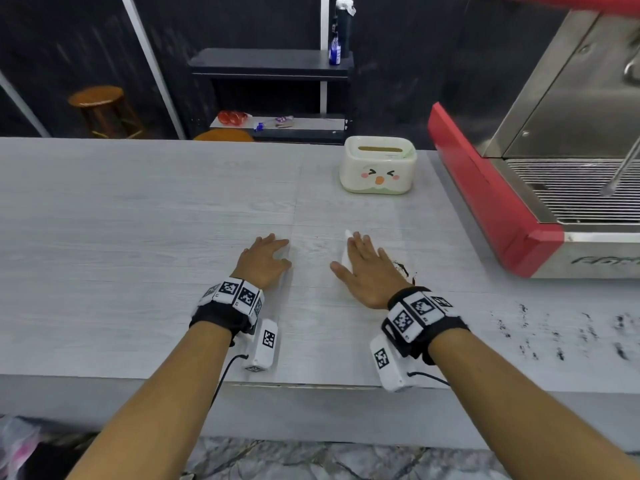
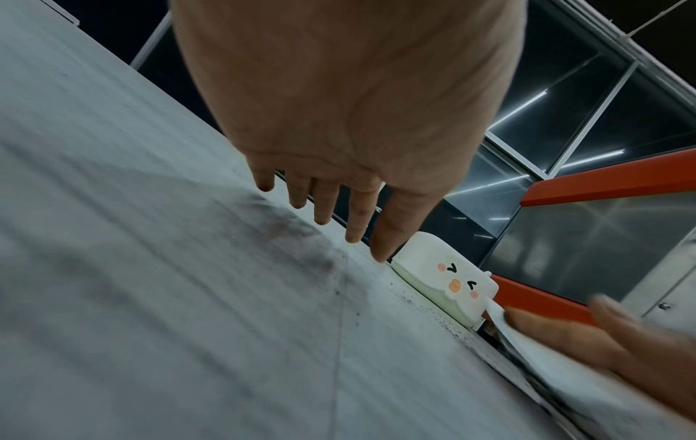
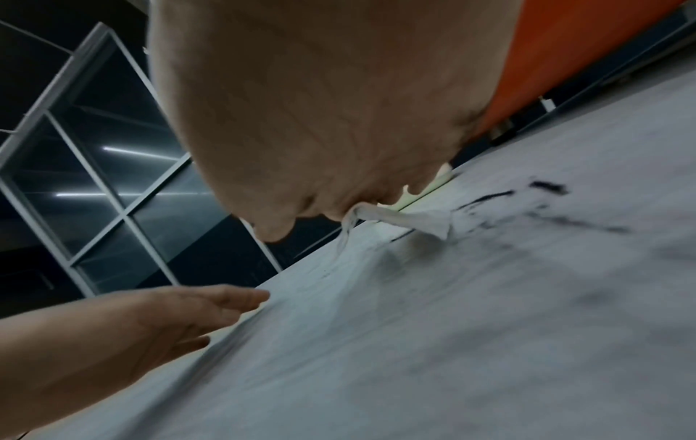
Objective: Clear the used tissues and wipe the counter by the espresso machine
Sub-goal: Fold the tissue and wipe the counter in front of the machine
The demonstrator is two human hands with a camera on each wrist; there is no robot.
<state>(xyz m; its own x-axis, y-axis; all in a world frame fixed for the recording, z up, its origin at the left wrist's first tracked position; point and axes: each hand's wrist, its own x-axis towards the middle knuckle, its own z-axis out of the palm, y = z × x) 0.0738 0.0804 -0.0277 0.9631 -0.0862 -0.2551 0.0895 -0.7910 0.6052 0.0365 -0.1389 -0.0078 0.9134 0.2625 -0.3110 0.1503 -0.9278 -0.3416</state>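
Observation:
My right hand (image 1: 365, 265) lies flat, fingers straight, pressing a white tissue (image 1: 345, 254) onto the pale wood-grain counter (image 1: 138, 220). In the right wrist view the tissue (image 3: 414, 220) sticks out crumpled from under the fingers. Dark coffee-like smears (image 1: 403, 269) lie just right of that hand, and more specks (image 1: 554, 337) spread toward the right edge. My left hand (image 1: 266, 254) rests flat on the counter a short way to the left, holding nothing; its fingers (image 2: 324, 205) are straight. The red and steel espresso machine (image 1: 485, 202) stands at the right.
A cream tissue box (image 1: 377, 166) with a cartoon face stands at the counter's far edge, left of the machine. Behind the counter are a dark shelf unit (image 1: 273, 67) with bottles and a wooden stool (image 1: 100, 102). A steam wand (image 1: 620, 168) hangs over the machine's drip grate.

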